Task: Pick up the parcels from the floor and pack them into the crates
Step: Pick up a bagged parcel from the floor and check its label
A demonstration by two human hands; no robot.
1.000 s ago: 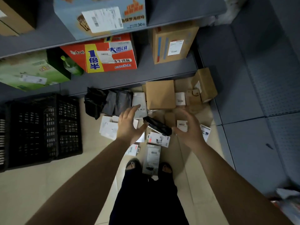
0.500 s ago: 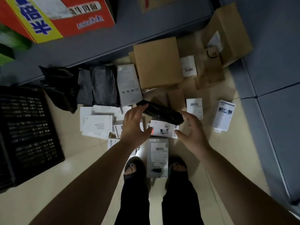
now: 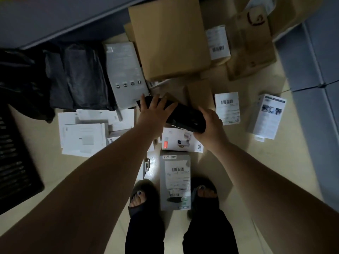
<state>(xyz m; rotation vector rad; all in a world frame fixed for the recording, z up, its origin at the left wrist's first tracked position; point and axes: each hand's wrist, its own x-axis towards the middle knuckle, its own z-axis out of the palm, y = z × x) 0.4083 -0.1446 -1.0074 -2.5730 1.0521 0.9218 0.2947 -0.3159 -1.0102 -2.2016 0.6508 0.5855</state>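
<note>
Head view: both hands are on 1 black parcel (image 3: 185, 116) lying on top of the floor pile. The left hand (image 3: 154, 110) is spread flat over its far end, the right hand (image 3: 211, 125) cups the near end. Looks like the grab step. Next it probably needs lifting clear and carrying left to the black crate (image 3: 16, 162).

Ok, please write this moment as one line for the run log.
stage: pickup | left hand: on black parcel | right hand: grips its other end | black crate: at left edge | other parcels: on floor
</note>
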